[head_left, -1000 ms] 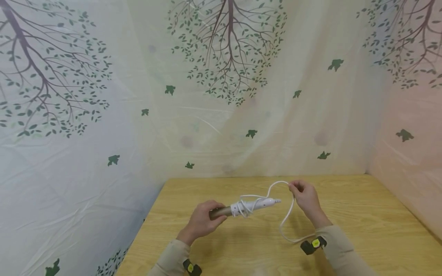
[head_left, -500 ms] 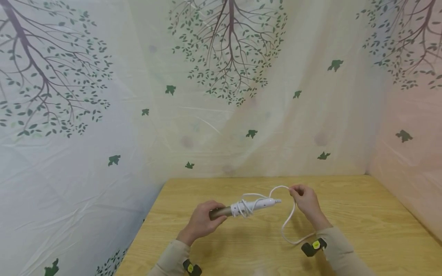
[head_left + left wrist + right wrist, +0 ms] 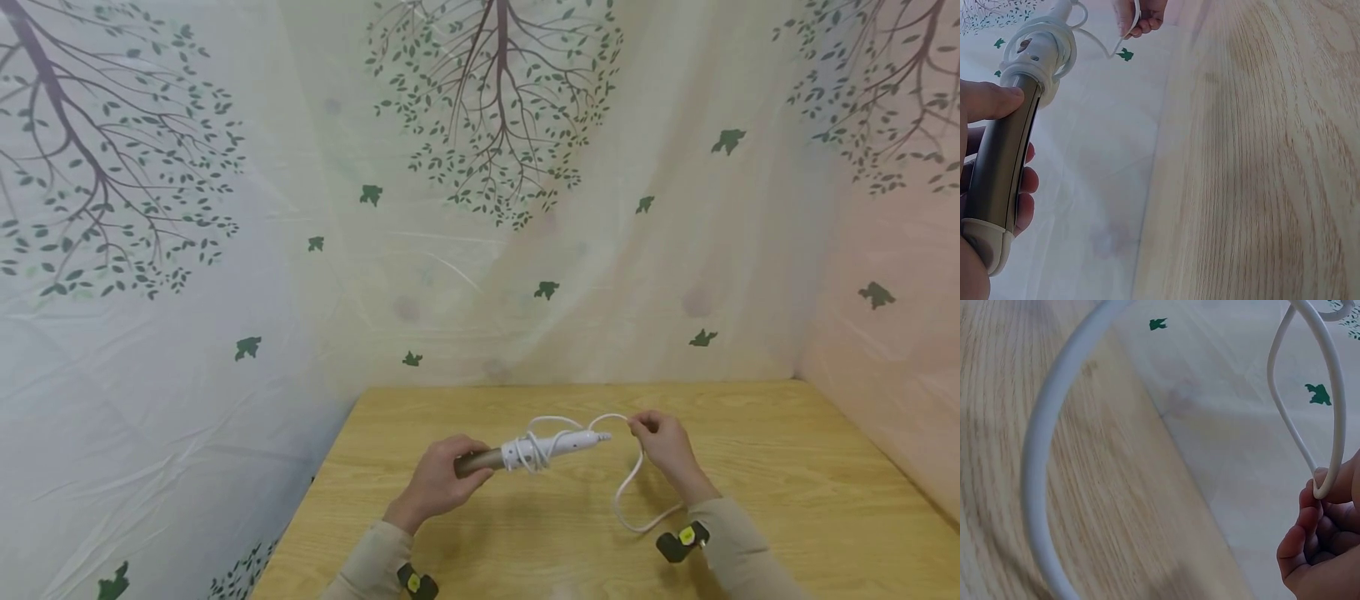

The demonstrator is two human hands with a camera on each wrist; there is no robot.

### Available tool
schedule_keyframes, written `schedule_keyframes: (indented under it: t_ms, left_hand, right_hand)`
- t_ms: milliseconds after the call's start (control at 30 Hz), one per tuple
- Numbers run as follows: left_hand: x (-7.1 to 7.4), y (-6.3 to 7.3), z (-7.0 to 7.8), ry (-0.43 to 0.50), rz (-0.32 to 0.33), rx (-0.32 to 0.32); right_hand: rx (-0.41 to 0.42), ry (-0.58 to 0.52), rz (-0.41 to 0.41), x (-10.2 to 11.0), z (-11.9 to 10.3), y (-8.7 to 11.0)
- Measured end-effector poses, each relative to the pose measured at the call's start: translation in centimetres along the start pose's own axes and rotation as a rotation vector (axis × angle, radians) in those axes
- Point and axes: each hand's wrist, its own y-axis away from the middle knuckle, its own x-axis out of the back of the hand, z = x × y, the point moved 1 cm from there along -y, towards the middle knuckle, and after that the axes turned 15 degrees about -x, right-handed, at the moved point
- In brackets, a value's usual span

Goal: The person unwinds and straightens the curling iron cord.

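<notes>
Lower centre, head view: one white-and-bronze wand [image 3: 572, 443], bronze end partly hidden by my left hand [image 3: 441, 477], clamped round it. My right hand [image 3: 666, 440] pinches one white cord [image 3: 617, 498], lost from sight near my right sleeve [image 3: 742, 542]. Turns round the wand overlap; count unclear.

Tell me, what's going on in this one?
A person's left grip holds a wand-like appliance by its brown barrel, above the wooden table. The right grip pinches a white cord. Part of that cord is wound loosely around the appliance's white section; beyond the pinch it hangs in a curve, its end not visible.
</notes>
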Motion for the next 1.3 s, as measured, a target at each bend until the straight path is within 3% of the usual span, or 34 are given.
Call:
schedule_keyframes:
  t_ms: [300,633,867,1300]
  left_hand:
    - [-0.1,-0.4,0.0,-0.018,0.01,-0.002]
    - [0.1,-0.3,-0.2,-0.027,0.041,-0.006]
    - [0.4,-0.4,-0.1,-0.016,0.055,0.025]
    - [0.5,-0.7,-0.3,-0.021,0.06,0.038]
  right_hand:
    - [0.008,0.039,-0.043,0.0,0.9,-1.2]
    - [-0.001,0.133,-0.077,0.4,2.0,-0.7]
    - [0.047,0.201,-0.079,0.6,2.5,-0.4]
    - [0.036,0.228,-0.11,0.4,3.3,-0.1]
